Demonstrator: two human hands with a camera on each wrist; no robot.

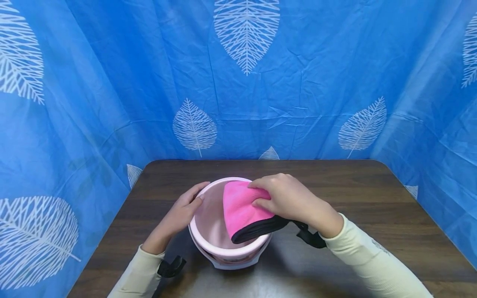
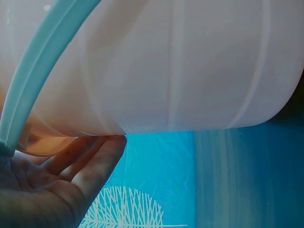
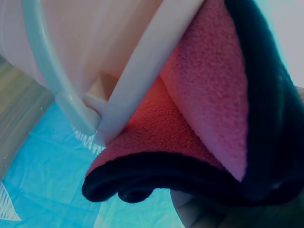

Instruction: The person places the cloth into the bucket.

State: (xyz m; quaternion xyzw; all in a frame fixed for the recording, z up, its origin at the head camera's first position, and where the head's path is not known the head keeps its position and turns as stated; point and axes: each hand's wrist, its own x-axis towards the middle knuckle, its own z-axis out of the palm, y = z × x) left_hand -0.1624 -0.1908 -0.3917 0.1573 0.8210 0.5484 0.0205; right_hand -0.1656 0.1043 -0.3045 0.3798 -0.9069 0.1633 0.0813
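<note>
A pale pink bucket (image 1: 208,217) stands on the table with its mouth facing up. My left hand (image 1: 183,212) grips its left rim, the thumb over the edge and the fingers against the outer wall. In my right hand (image 1: 288,198) a pink fleecy cloth (image 1: 242,207) with a black border is pinched between thumb and fingers. The folded cloth drapes over the right side of the rim, partly inside the bucket's mouth. A pale blue-green handle (image 2: 45,61) hangs against the bucket's outside. The cloth hides part of the bucket's inside.
The dark wooden table (image 1: 346,198) extends around the bucket. A blue curtain (image 1: 298,91) with white leaf prints surrounds the table's back and sides. Black straps hang at the left wrist (image 1: 171,267) and the right wrist (image 1: 312,239).
</note>
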